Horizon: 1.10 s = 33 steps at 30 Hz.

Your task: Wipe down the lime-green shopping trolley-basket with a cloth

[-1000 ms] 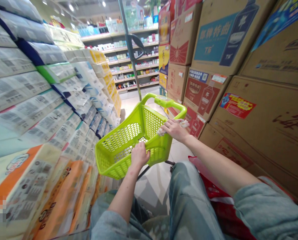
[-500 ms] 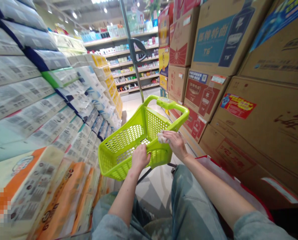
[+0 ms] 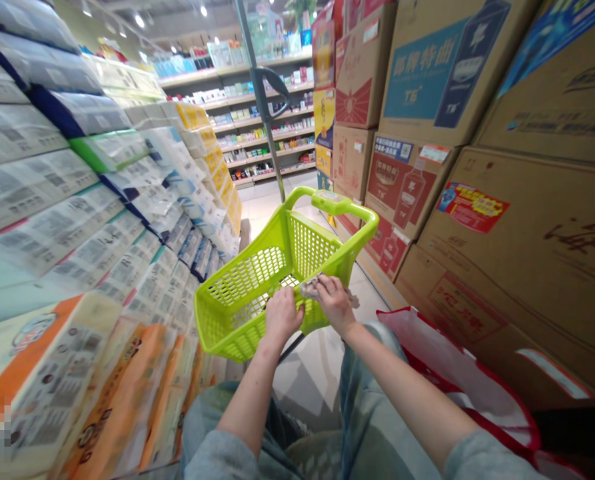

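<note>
A lime-green plastic shopping cart (image 3: 247, 337) with perforated sides stands in front of me, its handle (image 3: 362, 217) at the far right end. My left hand (image 3: 282, 312) is closed over the near rim of the basket, thumb on the outer side. Just right of it, my right hand (image 3: 334, 300) presses a crumpled greyish-white cloth (image 3: 309, 288) against the same rim. Part of the cloth sticks out past the fingers on both sides. The palm side of each hand is hidden.
Stacked tissue packs (image 3: 72, 247) line the left, orange ones (image 3: 122, 393) nearest me. Cardboard cartons (image 3: 522, 280) rise on the right, with a red and white bag (image 3: 457, 373) below them. A grey pole (image 3: 272, 147) stands beyond the cart; stocked shelves (image 3: 272, 127) are at the back.
My right hand has slid the cloth along the rim, leftward and toward me, closer to my left hand. The left hand keeps its grip. More of the red and white bag shows.
</note>
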### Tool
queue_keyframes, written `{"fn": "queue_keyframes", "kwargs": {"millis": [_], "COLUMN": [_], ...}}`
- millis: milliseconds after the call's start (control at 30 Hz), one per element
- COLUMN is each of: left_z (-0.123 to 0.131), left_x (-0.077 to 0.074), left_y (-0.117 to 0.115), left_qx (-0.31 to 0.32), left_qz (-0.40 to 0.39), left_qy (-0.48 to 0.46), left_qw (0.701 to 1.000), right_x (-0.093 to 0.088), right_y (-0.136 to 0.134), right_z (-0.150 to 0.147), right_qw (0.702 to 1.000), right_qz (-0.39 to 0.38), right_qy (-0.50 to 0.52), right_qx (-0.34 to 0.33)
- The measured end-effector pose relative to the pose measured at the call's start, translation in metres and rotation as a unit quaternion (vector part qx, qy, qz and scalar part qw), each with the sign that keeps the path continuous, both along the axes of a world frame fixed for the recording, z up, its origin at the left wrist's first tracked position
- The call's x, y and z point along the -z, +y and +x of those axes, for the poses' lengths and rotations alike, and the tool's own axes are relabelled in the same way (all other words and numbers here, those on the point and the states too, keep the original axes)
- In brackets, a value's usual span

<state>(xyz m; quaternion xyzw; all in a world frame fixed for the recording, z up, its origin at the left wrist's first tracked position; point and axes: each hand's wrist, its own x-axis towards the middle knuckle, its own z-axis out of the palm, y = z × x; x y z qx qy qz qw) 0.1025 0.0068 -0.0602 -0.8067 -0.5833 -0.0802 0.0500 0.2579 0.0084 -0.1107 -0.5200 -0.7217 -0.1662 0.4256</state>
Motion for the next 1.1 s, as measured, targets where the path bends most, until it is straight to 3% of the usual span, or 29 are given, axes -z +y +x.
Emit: {"fn": "queue_keyframes", "kwargs": {"millis": [133,267,467,667,800,1000,1100], "left_z": [0.002,0.000,-0.001,-0.001,-0.001,-0.002,0.000], "left_x": [0.000,-0.001,-0.001,-0.006,-0.016,-0.016,-0.014], "left_y": [0.001,0.002,0.002,0.007,0.017,0.026,0.025], "left_qx": [0.005,0.017,0.011,0.005,-0.003,0.046,0.053], "left_qz": [-0.002,-0.003,-0.004,-0.029,-0.073,-0.067,-0.062], "left_qy": [-0.005,-0.002,0.004,0.007,0.016,0.000,-0.012], "left_qw": [1.000,1.000,1.000,1.000,0.997,0.997,0.997], "right_x": [0.001,-0.009,-0.024,-0.022,-0.004,0.054,0.062], "right_y": [-0.005,0.003,0.018,0.017,0.019,0.016,0.017], "right_z": [-0.005,0.028,0.070,0.071,0.068,0.047,0.038], "right_qw": [0.996,0.995,0.997,0.985,0.974,0.952,0.943], "right_qz": [-0.014,-0.020,0.013,0.022,0.004,-0.065,-0.066], "right_qy": [-0.078,-0.087,0.035,0.153,0.214,0.298,0.321], "right_qx": [-0.050,-0.049,0.073,0.077,0.081,0.041,0.063]}}
